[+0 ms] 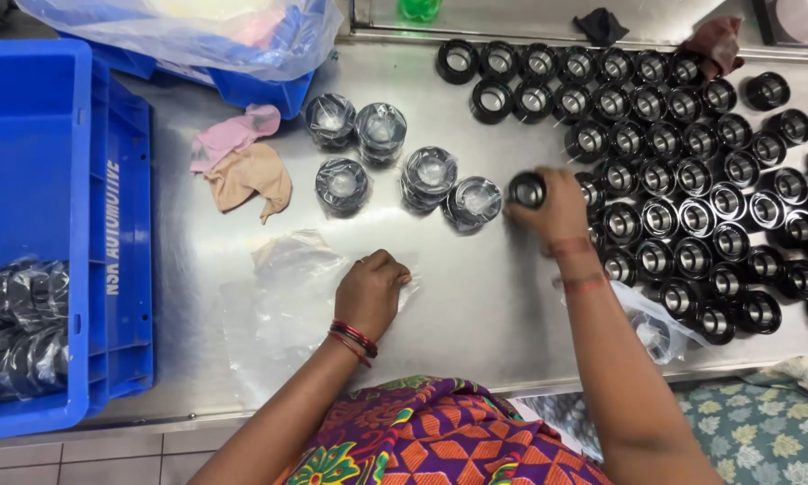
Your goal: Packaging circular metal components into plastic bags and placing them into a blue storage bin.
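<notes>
Stainless-steel sheet forms the worktable (476, 296) seen from above. The right hand (555, 208) is shown closed around a black cylindrical bushing with a bright metal bore (527, 189), which is gripped from the side and held at the left edge of a large field of identical bare black bushings (691, 180) standing upright in rough rows across the right half of the table. Just beside the held part, to its left, a bushing wrapped in clear plastic film (473, 202) is seen; four more wrapped bushings (368, 148) are grouped further left, each apart from the bare ones. The left hand (370, 289) is closed in a loose fist with its knuckles resting on a flat stack of transparent plastic bags (282, 296) near the front edge of the table; whether a bag is pinched between the fingers cannot be told. Pink and beige cloth rags (240, 162) lie behind the bags. A blue plastic crate (121, 233) stands at the far left, with wrapped parts (17, 323) heaped in its lower part. A second blue bin covered by a clear plastic sack (242, 40) is seen at the top.
</notes>
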